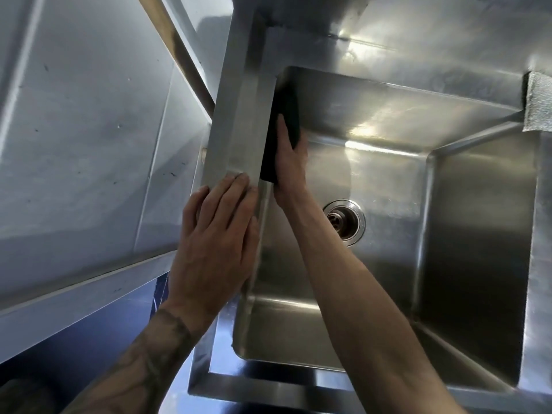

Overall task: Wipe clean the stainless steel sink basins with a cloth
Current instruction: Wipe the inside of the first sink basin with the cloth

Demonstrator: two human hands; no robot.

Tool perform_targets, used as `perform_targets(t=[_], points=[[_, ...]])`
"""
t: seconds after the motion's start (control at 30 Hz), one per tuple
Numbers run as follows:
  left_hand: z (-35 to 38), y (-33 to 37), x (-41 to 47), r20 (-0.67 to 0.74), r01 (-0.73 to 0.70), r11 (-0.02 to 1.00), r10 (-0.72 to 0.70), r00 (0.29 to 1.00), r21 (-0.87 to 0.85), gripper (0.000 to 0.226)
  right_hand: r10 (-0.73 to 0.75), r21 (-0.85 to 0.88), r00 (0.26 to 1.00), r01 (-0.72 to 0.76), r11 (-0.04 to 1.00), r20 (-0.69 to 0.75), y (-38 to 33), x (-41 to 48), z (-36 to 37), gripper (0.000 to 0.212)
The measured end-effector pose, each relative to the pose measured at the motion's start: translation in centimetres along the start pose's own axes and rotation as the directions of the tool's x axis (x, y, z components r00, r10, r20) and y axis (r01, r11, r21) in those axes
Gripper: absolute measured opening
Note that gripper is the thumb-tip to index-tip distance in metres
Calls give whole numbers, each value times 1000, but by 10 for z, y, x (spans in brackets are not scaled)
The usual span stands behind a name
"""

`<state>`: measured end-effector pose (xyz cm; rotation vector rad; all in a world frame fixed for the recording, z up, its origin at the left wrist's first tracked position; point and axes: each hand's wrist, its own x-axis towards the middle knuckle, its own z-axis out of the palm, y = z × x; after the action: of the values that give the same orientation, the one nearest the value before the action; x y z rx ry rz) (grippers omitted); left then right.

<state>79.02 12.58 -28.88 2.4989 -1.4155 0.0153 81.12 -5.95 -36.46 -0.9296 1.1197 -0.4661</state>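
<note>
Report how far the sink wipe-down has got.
Done: cannot tell; the stainless steel sink basin shows no debris. In hand: the right hand presses a dark cloth on the basin's left wall, left hand flat on the rim. Left: floor around the round drain, other walls.

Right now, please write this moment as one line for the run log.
right hand: presses dark cloth on basin's left inner wall | left hand: flat on sink rim | drain: uncovered

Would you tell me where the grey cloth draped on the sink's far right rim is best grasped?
Probably pinch the grey cloth at its lower edge hanging over the sink rim, reaching from the basin side: it lies flat there, with that edge free.
</note>
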Motion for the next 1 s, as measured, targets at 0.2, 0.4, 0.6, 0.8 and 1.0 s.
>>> perform_targets(t=[0.2,0.4,0.6,0.8,1.0], points=[[0,-1,1,-13,55,998,-56,998,-23,45,23,-11,999,-23,1000,32,-12,-11,-2,35],[2,-3,1,38,112,991,-110,993,-67,47,80,-44,996,-81,996,-33,-2,-9,4,66],[4,-3,1,47,109,992,-106,993,-65,47,112,-61,992,-108,992,50,-9,-37,-7,20],[4,-3,1,67,110,992,-106,992,-61,48,131,-108,991,-130,986,1,9,-38,-9,31],[3,-2,1,76,114,992,-110,991,-48,45,162,-116,987,-163,980,-11,7,-56,-9,33]])
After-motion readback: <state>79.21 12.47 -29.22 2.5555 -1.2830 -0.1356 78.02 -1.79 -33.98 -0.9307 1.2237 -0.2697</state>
